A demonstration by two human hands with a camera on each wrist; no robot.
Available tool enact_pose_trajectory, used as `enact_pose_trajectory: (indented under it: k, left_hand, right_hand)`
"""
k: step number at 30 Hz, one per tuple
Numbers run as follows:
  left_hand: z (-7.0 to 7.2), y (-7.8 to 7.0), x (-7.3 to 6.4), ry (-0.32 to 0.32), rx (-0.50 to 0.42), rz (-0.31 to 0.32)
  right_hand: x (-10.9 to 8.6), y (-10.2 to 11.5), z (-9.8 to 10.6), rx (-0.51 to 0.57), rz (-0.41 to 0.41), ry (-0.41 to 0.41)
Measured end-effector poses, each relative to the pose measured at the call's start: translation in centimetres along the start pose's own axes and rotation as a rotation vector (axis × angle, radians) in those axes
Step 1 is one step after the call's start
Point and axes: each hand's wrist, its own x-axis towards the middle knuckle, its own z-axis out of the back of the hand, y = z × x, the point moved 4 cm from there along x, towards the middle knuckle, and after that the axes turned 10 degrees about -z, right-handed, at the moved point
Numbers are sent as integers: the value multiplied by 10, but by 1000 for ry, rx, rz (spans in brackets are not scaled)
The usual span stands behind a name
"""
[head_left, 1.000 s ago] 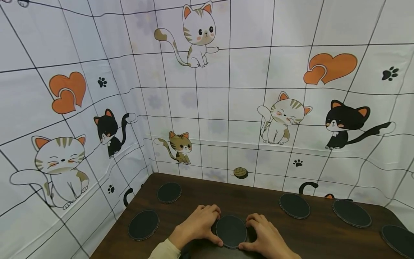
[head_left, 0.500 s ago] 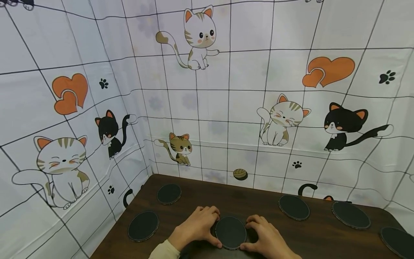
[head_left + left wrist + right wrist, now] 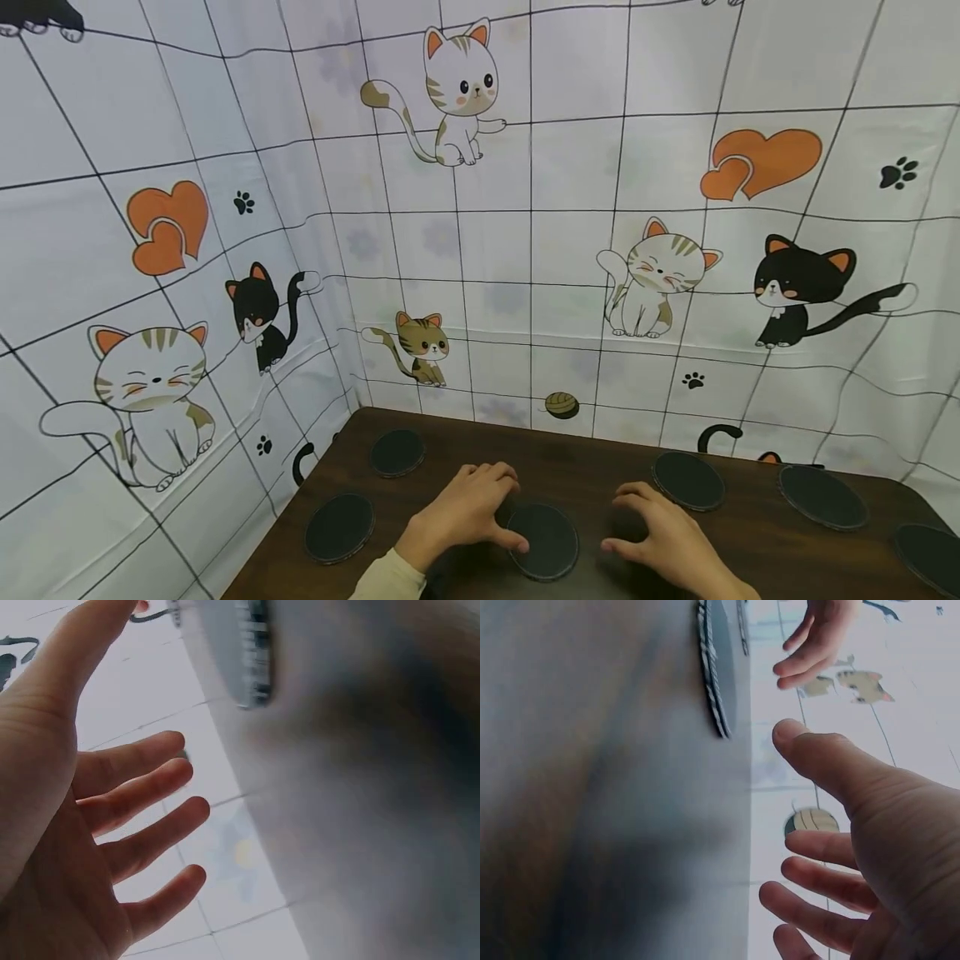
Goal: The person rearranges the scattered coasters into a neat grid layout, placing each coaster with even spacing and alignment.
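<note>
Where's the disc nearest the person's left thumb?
In the head view, the disc lies on the table, low, just right of centre, between the left grip and right grip.

A dark brown table (image 3: 570,462) with a wood-like top and a rounded far right corner is shown, on which a dark, round central disc (image 3: 551,546) is laid flat. To its left, a far left disc (image 3: 397,452) and a near left disc (image 3: 339,529) are set apart; to its right, an inner right disc (image 3: 688,481), a middle right disc (image 3: 822,497) and an outer right disc (image 3: 930,560) are spaced in a slanting row.
</note>
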Motion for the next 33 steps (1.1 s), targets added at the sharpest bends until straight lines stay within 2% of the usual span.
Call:
enact_pose_trajectory:
  k: [4, 11, 17, 24, 29, 33]
  left_hand:
    - [8, -7, 15, -25, -21, -11]
    - [13, -32, 52, -69, -10, -83]
    - [17, -56, 88, -57, 20, -126]
    - [5, -68, 122, -6, 8, -113]
    - [-5, -72, 148, 18, 56, -99]
    - [-12, -73, 163, 44, 66, -63]
  right_hand:
    - [0, -6, 12, -1, -20, -30]
    - [-10, -21, 30, 23, -64, -68]
    - [-14, -33, 51, 21, -61, -120]
    - [-16, -47, 70, -9, -83, -155]
    - [-16, -62, 81, -36, -97, -188]
    - [-18, -79, 85, -70, -113, -198]
